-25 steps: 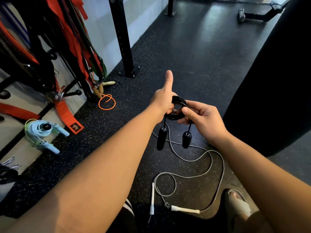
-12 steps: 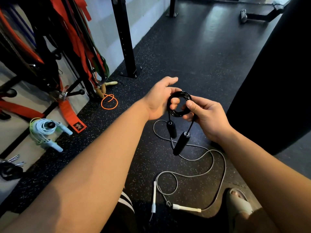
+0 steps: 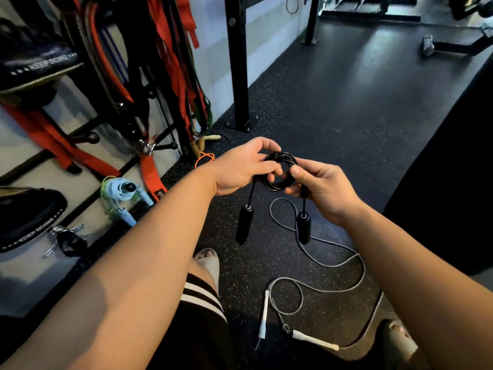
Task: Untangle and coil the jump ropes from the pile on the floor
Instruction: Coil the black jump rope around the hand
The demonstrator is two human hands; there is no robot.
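Observation:
A black jump rope [image 3: 280, 169] is wound into a small tight coil held in the air between both hands. My left hand [image 3: 240, 166] grips the coil's left side, fingers curled over and through it. My right hand [image 3: 320, 188] pinches its right side with the thumb on top. Its two black handles [image 3: 245, 224] hang down below the coil on short lengths of cord. A grey rope with white handles [image 3: 314, 287] lies in loose loops on the black rubber floor below my hands.
A coiled light-blue rope [image 3: 121, 194] hangs on a peg of the rack at left, among red straps [image 3: 170, 62]. An orange rope [image 3: 204, 157] lies by a black upright post [image 3: 237, 62]. A black punching bag [image 3: 453, 169] stands at right. My sandalled feet [image 3: 209, 263] are near the grey rope.
My left thumb, raised a second ago, has folded down and the hand has closed over the coil. The two handles have swung and now hang apart. The view has tilted up.

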